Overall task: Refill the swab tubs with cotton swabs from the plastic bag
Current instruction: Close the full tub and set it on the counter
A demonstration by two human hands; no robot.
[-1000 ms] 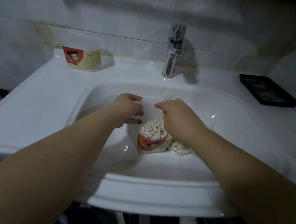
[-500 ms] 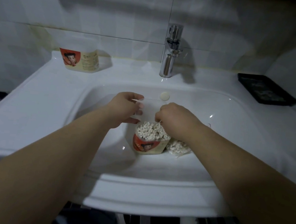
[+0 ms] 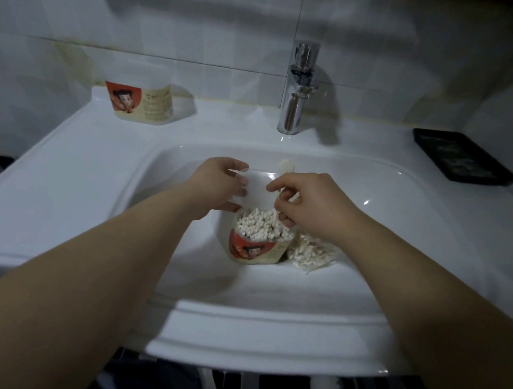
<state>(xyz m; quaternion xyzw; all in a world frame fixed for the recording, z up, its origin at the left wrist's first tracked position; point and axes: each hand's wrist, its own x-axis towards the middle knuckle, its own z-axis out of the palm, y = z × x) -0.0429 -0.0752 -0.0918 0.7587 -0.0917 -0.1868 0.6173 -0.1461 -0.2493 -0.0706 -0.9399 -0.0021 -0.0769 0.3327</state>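
Gently, a swab tub point(image 3: 253, 250) is being filled.
Flimsy lid point(image 3: 257, 188) being pinched edgewise by left hand point(image 3: 215, 187); featherlight swab point(image 3: 276, 212) being pinched by right hand point(image 3: 314, 203).

The sink point(image 3: 93, 178) is glossy white. In its basin the tub point(image 3: 256, 250) bears a red-orange label with a cartoon figure above a cream band; its swabs point(image 3: 258, 226) are white, the lid point(image 3: 256, 188) milky translucent, and the bag point(image 3: 309, 252) clear over off-white. At the sink's back left, a second tub point(image 3: 139, 101) shows the same red-and-cream label. The tap point(image 3: 296, 94) is chrome and the tray point(image 3: 462, 157) black.
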